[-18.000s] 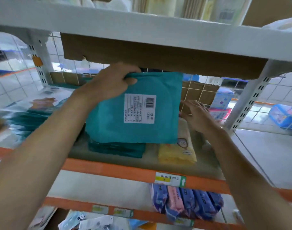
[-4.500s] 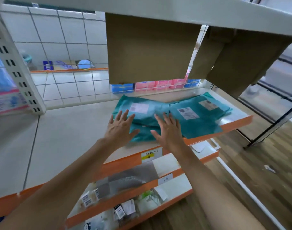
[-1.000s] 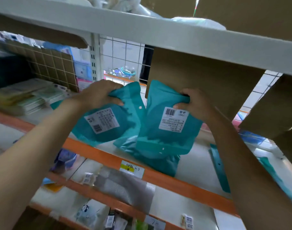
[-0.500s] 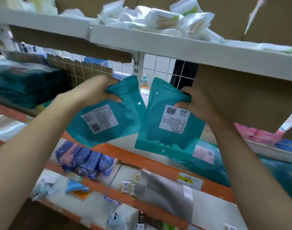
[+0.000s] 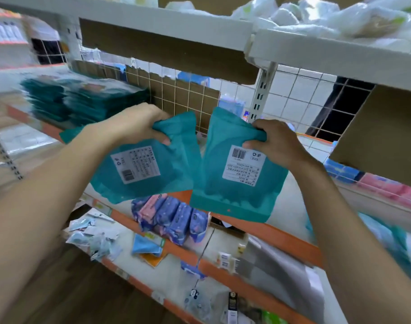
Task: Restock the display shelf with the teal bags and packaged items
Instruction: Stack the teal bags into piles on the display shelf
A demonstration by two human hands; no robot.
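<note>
**Teal bags in both hands, on the way to the shelf**

Teal plastic filled both hands. The left hand (image 5: 129, 127) held one teal bag (image 5: 143, 167) by its top edge, and its fingers (image 5: 161, 139) were curled tight, pinching the crumpled plastic. The right hand (image 5: 278, 142) held a second teal bag (image 5: 237, 183) the same way, with its fingers (image 5: 252, 144) folded over the top corner. Both bags hung down in the air, side by side and nearly touching, with their white labels facing the person. They were in front of the orange-edged shelf (image 5: 265, 230), not yet resting on it.

This looked like the carrying step: the bags were picked up but not put down. Off to the left of the left fingers, and a bit farther back, sat the teal stacks (image 5: 83, 99) already on the shelf. The next move probably called for swinging both bags over to those stacks and laying them flat on top, labels lined up, before letting go.

Counting: two hands, two bags held, one in each. The teal stacks looked like two piles, but the blur made the bags in them too hard to count. Below the fingers, on a lower shelf, stood a row of about five purple and pink packs (image 5: 171, 218).
</note>
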